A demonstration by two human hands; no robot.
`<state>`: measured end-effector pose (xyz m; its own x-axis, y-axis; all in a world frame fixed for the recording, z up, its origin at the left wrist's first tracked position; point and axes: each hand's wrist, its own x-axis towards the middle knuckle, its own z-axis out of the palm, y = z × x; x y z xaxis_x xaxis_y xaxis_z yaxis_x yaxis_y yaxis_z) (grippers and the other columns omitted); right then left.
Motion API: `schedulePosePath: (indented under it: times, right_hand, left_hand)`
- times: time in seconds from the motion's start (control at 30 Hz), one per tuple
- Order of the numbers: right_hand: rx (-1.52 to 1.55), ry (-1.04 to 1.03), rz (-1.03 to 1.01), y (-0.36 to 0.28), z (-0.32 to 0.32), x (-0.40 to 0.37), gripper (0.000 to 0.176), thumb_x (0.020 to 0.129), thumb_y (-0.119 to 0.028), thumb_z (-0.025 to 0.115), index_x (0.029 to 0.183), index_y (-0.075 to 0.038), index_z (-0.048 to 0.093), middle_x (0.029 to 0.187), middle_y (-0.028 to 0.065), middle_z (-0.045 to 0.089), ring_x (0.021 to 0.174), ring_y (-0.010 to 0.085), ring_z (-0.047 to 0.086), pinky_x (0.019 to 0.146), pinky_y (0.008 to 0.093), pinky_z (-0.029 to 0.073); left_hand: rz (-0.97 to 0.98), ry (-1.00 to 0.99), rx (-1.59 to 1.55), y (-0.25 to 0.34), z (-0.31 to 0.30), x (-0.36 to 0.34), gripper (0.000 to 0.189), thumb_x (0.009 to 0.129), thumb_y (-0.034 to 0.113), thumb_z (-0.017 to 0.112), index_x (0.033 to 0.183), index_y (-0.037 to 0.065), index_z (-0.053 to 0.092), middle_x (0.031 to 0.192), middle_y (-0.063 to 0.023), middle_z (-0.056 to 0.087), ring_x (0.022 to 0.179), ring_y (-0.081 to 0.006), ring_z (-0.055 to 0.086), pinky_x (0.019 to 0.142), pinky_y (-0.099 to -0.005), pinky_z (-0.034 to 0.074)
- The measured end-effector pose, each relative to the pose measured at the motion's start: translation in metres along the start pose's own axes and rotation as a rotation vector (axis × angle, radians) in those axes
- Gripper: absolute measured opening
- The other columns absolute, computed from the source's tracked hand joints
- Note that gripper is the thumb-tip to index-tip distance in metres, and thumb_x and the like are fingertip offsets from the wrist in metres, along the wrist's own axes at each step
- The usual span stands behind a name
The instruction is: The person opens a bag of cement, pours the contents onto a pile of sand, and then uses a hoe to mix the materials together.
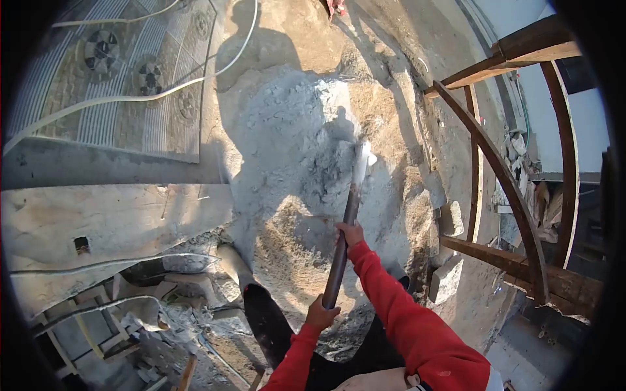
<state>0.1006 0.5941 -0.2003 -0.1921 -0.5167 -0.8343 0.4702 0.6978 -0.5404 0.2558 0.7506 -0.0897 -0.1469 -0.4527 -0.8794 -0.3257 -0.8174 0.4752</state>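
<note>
A long-handled shovel (344, 244) slants away from me, its dark shaft ending in a pale, dusty metal part. The far end meets a heap of grey powdery material (280, 124), and I cannot make out the full blade. My left hand (322, 314) is closed around the near end of the shaft, low in front of my body. Farther up the shaft, my right hand (352, 233) is wrapped around it as well. Brown sandy material (287, 228) lies mixed with the grey between my feet and the heap.
Patterned tiles (140, 78) and a pale hose (124, 98) lie at the upper left. Below them is a wide board (117, 225). Rubble and broken blocks (189, 287) crowd the lower left. A wooden frame (502, 163) stands on the right, with concrete blocks (446, 279) beside it.
</note>
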Motion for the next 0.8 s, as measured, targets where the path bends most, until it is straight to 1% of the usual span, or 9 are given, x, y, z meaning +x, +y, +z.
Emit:
schedulePosePath:
  times: [0.07, 0.27, 0.33, 0.43, 0.53, 0.57, 0.63, 0.7, 0.8]
  right_hand:
    - [0.027, 0.002, 0.123, 0.039, -0.02, -0.041, 0.021, 0.072, -0.006, 0.066, 0.081, -0.006, 0.047, 0.056, 0.0061, 0.049, 0.041, 0.0178, 0.051, 0.038, 0.0325, 0.047]
    - [0.133, -0.069, 0.11, 0.013, -0.046, -0.119, 0.01, 0.071, -0.002, 0.061, 0.07, -0.003, 0.051, 0.055, 0.0073, 0.051, 0.045, 0.0199, 0.053, 0.045, 0.0334, 0.047]
    - [0.08, -0.073, -0.053, -0.047, -0.039, -0.118, 0.013, 0.071, -0.003, 0.063, 0.074, -0.001, 0.051, 0.056, 0.0066, 0.052, 0.045, 0.0176, 0.053, 0.046, 0.0317, 0.048]
    - [0.065, -0.058, -0.451, -0.15, -0.007, -0.087, 0.03, 0.074, -0.008, 0.066, 0.092, -0.001, 0.042, 0.06, 0.0063, 0.052, 0.047, 0.0157, 0.054, 0.045, 0.0282, 0.047]
    - [-0.141, 0.185, -0.782, -0.216, 0.059, -0.042, 0.047, 0.074, -0.009, 0.069, 0.102, -0.005, 0.031, 0.065, 0.0092, 0.052, 0.042, 0.0157, 0.051, 0.037, 0.028, 0.044]
    - [-0.089, 0.132, -0.767, -0.22, 0.08, -0.025, 0.048, 0.074, -0.01, 0.069, 0.102, -0.003, 0.031, 0.063, 0.0091, 0.052, 0.042, 0.0162, 0.052, 0.037, 0.0293, 0.046]
    - [-0.045, 0.064, -0.669, -0.222, 0.107, 0.022, 0.049, 0.073, -0.012, 0.07, 0.102, -0.001, 0.031, 0.064, 0.0104, 0.051, 0.043, 0.0175, 0.053, 0.038, 0.0317, 0.048]
    - [-0.052, 0.037, -0.575, -0.188, 0.119, 0.058, 0.05, 0.073, -0.012, 0.07, 0.103, -0.001, 0.031, 0.066, 0.0118, 0.051, 0.044, 0.0182, 0.053, 0.038, 0.0328, 0.049]
    - [-0.5, 0.085, -0.364, -0.114, 0.116, 0.107, 0.055, 0.072, -0.012, 0.071, 0.105, 0.0, 0.029, 0.074, 0.0164, 0.05, 0.047, 0.0222, 0.054, 0.039, 0.0371, 0.05]
  left_hand:
    - [0.036, 0.094, 0.136, -0.085, 0.024, -0.019, 0.048, 0.062, 0.03, 0.074, 0.098, 0.003, 0.056, 0.081, -0.0159, 0.063, 0.077, -0.0288, 0.063, 0.07, -0.0388, 0.048]
    - [0.131, 0.133, 0.33, -0.106, 0.049, -0.061, 0.046, 0.065, 0.037, 0.073, 0.095, 0.008, 0.054, 0.079, -0.0153, 0.063, 0.077, -0.0314, 0.063, 0.068, -0.0408, 0.05]
    - [0.313, 0.119, 0.18, -0.052, 0.046, -0.033, 0.042, 0.067, 0.035, 0.073, 0.09, 0.007, 0.052, 0.071, -0.0136, 0.062, 0.068, -0.032, 0.064, 0.06, -0.037, 0.049]
    - [0.529, 0.064, 0.171, 0.054, 0.031, 0.045, 0.047, 0.069, 0.032, 0.072, 0.102, 0.005, 0.054, 0.08, -0.0185, 0.064, 0.075, -0.034, 0.064, 0.066, -0.0396, 0.05]
    - [0.721, 0.158, 0.17, 0.163, -0.007, 0.12, 0.053, 0.065, 0.031, 0.074, 0.104, 0.003, 0.052, 0.083, -0.0211, 0.062, 0.08, -0.0379, 0.061, 0.067, -0.0418, 0.048]
    - [0.711, 0.17, 0.189, 0.197, -0.024, 0.136, 0.049, 0.065, 0.027, 0.076, 0.099, -0.001, 0.053, 0.081, -0.015, 0.061, 0.073, -0.0255, 0.059, 0.069, -0.0369, 0.047]
    - [0.65, 0.161, 0.194, 0.227, -0.054, 0.17, 0.044, 0.064, 0.022, 0.077, 0.094, -0.001, 0.053, 0.069, -0.01, 0.058, 0.051, -0.0168, 0.056, 0.047, -0.0311, 0.045]
    - [0.49, 0.06, 0.055, 0.222, -0.068, 0.171, 0.041, 0.065, 0.02, 0.076, 0.092, 0.0, 0.053, 0.065, -0.0088, 0.056, 0.047, -0.0156, 0.054, 0.043, -0.0299, 0.043]
    - [0.307, -0.096, -0.205, 0.158, -0.065, 0.171, 0.031, 0.066, 0.013, 0.073, 0.079, 0.002, 0.047, 0.057, -0.0078, 0.053, 0.038, -0.0149, 0.05, 0.035, -0.0318, 0.04]
